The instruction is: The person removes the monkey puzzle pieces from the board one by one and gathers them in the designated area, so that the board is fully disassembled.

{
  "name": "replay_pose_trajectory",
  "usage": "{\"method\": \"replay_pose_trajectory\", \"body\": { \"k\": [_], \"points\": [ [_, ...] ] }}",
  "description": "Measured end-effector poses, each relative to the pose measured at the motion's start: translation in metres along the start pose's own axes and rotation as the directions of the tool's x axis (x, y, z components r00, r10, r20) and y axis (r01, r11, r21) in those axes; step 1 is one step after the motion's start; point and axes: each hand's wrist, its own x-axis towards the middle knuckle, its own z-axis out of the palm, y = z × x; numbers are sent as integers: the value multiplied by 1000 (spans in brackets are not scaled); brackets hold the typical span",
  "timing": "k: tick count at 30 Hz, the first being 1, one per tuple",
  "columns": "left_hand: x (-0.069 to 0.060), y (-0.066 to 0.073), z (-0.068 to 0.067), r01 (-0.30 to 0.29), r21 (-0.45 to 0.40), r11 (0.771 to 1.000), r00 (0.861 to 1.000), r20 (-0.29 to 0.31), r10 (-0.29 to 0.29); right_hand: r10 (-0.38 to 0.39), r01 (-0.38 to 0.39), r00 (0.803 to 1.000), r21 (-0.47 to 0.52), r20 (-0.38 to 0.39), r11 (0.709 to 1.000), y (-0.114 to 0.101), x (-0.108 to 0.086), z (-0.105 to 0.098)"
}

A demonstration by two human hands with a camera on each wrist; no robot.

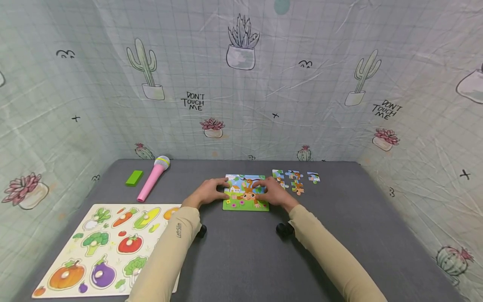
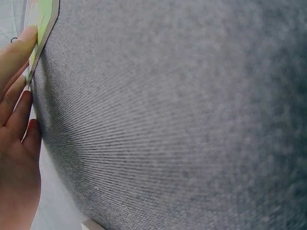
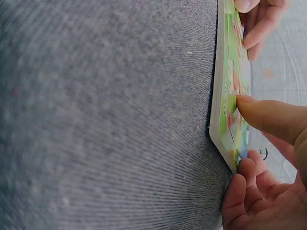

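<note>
Sleeves (image 1: pixel 166 256) in beige, 2 of them, reach over the grey surface (image 1: pixel 241 260); the left partly covers a vegetable board (image 1: pixel 151 242). Ahead, a monkey puzzle (image 1: pixel 244 196) lies flat between the hands. The left hand (image 1: pixel 206 192) touches its left edge, grip parted, thumb on the picture. The right hand (image 1: pixel 277 193) rests thumb and forefinger, apart, on its right part; whether that grip pinches a piece, one cannot tell. Beyond lie a pink microphone (image 1: pixel 151 182) and green block (image 1: pixel 134 178) leftward, loose pieces (image 1: pixel 297 187) rightward, then cactus-print cloth (image 1: pixel 241 92).
</note>
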Motion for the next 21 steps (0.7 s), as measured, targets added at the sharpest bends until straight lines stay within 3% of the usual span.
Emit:
{"method": "replay_pose_trajectory", "body": {
  "k": [12, 21],
  "points": [
    [-1, 3, -3, 12, -1, 1000, 1000, 11, -12, 11, -10, 1000, 49, -9, 999, -2, 0, 0],
    [1, 2, -3, 22, 18, 1000, 1000, 18, -22, -1, 1, 1000, 22, 1, 1000, 0, 1, -1]
  ]
}}
